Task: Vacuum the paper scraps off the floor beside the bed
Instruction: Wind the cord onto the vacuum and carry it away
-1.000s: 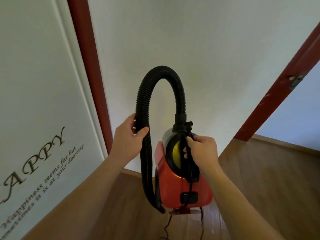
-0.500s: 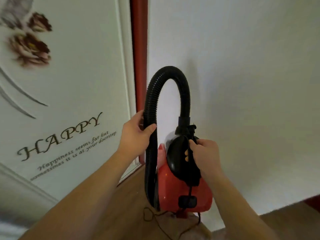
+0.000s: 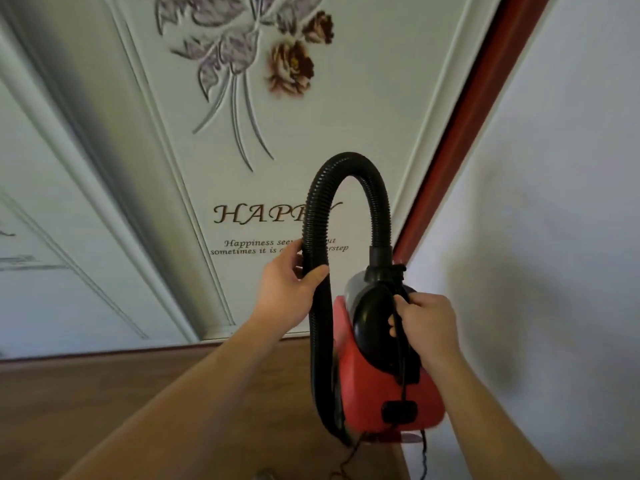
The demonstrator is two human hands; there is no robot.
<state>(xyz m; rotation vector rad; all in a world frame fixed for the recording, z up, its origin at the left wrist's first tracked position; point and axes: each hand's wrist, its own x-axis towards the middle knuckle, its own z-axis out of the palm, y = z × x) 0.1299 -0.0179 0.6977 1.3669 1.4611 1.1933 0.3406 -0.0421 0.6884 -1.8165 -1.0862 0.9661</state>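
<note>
- Your view has swung left in the last second: the white panelled door with a flower relief and the word HAPPY (image 3: pixel 156 168), which was at the left edge, now fills the far left and centre. The dark red door frame (image 3: pixel 467 133) has slid over to the right of the hose.
- The opening that showed at the right a second ago is out of view, so you seem to be turning on the spot with the machine.
- Your grips have not changed. Your left hand (image 3: pixel 287 289) holds the black ribbed hose (image 3: pixel 349 160), fingers (image 3: pixel 317 271) wrapped round it just below where it arches over.
- Your right hand (image 3: pixel 426 323) has its fingers (image 3: pixel 410 301) closed on the black handle of the red and black canister vacuum cleaner (image 3: pixel 388 393), pinning the thin black power cord (image 3: pixel 401 358) against it.
- The vacuum hangs near you, lifted off the brown wood-grain floor (image 3: pixel 104 393), with the cord trailing below.
- For the task, this looks like carrying only: no paper scraps and no bed are in view, so suction has probably not begun and you likely need to walk on to the bedside.
- Beware of the loose cord underfoot.
- A plain white wall (image 3: pixel 554 202) stands to the right, carrying your shadow; the floor meets the door at the far left.
</note>
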